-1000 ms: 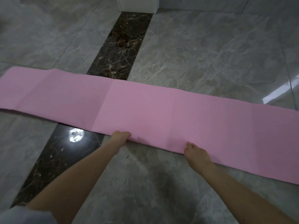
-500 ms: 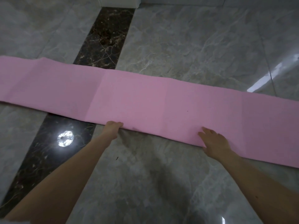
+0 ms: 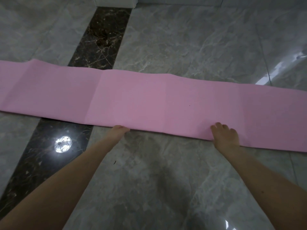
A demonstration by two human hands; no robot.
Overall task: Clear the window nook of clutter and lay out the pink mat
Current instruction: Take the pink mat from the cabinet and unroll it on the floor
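The pink mat [image 3: 149, 100] lies unfolded across the grey marble floor, a long strip with several fold creases, running past both side edges of the view. My left hand [image 3: 118, 132] grips its near edge, fingers curled under the mat. Further right along the same edge, my right hand [image 3: 226, 138] holds it with fingers on top and the thumb at the edge. The far edge of the mat is slightly wavy near the middle.
A dark brown marble band [image 3: 101, 37] crosses the grey floor [image 3: 191, 39] under the mat's left part, with a ceiling light reflected in it [image 3: 62, 144]. A white block or base [image 3: 114, 1] stands at the top edge.
My right hand slid further right along the near edge. The left hand stayed on the edge. The mat has shifted a little away from me, its far edge now rippled.
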